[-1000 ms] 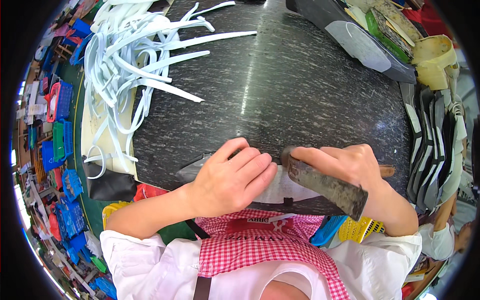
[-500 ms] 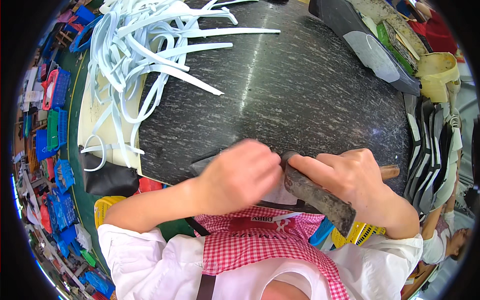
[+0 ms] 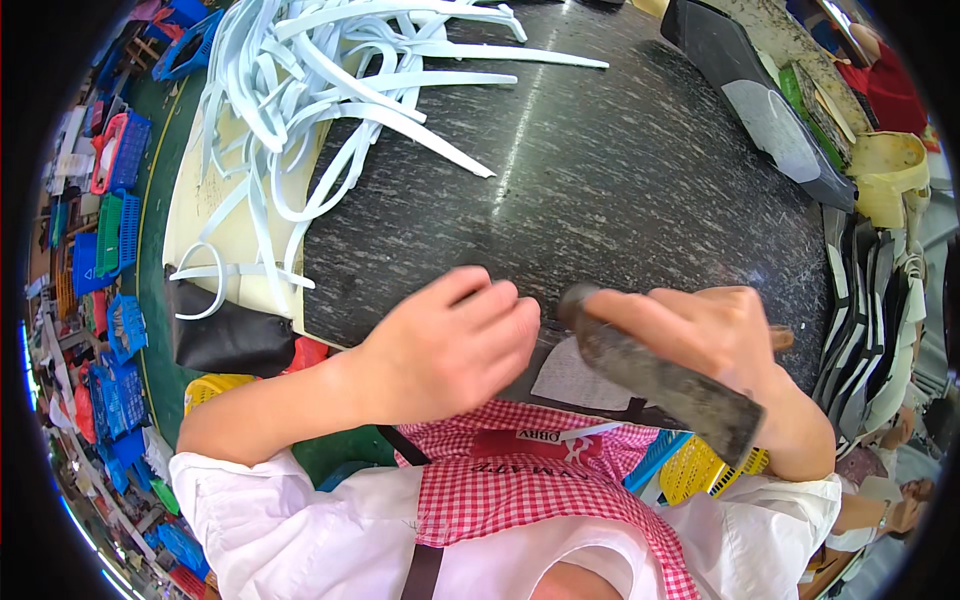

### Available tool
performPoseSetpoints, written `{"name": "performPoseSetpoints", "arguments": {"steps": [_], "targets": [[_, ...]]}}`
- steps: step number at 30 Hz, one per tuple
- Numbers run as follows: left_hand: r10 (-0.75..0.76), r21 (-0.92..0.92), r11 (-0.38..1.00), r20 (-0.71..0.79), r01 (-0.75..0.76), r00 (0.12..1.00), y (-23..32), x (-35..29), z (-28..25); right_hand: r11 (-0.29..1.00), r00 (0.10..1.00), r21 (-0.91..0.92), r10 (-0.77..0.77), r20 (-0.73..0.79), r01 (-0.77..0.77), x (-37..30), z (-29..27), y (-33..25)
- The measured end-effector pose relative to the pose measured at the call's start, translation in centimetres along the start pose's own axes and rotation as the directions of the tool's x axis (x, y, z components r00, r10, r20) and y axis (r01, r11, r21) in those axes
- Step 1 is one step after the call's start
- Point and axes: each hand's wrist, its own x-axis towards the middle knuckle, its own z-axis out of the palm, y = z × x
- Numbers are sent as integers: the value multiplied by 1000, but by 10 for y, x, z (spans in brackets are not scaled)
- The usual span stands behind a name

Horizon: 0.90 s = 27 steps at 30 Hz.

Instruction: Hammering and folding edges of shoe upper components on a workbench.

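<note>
My right hand (image 3: pixel 720 335) clenches a dark worn tool (image 3: pixel 660 385); my left hand (image 3: pixel 455 345) rests fingers-curled, empty, on the near counter (image 3: pixel 640 180).

The left hand (image 3: pixel 455 345) has lifted off the dark sheet (image 3: pixel 580 375), its fingers now spread.

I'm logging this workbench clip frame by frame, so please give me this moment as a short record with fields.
Setting: dark speckled stone slab used as a work surface
Left hand: blurred, palm down at the slab's near edge; what lies under it is hidden
Right hand: gripping a worn dark flat tool, its tip pointing toward the left hand
Under the hands: pale flat piece, partly hidden
Far left: heap of white strips
Right edge: stacked dark and pale sole-shaped pieces
Clothing: red checked apron
</note>
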Motion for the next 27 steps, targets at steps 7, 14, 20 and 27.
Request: {"name": "performPoseSetpoints", "arguments": {"steps": [7,14,20,27], "targets": [[-231,-192,954,18,230,973,-11,-2,-19,991,995,126,-46,89,35,9,16,1],[26,300,953,43,-38,999,14,-14,-4,990,997,128,-64,45,58,14,21,-1],[-374,-144,924,-157,354,914,-9,-23,-16,989,997,137,-57,-44,62,19,16,-2],[-145,14,988,-247,154,958,-3,-33,-1,993,994,86,-91,68,85,26,24,-10]]}}
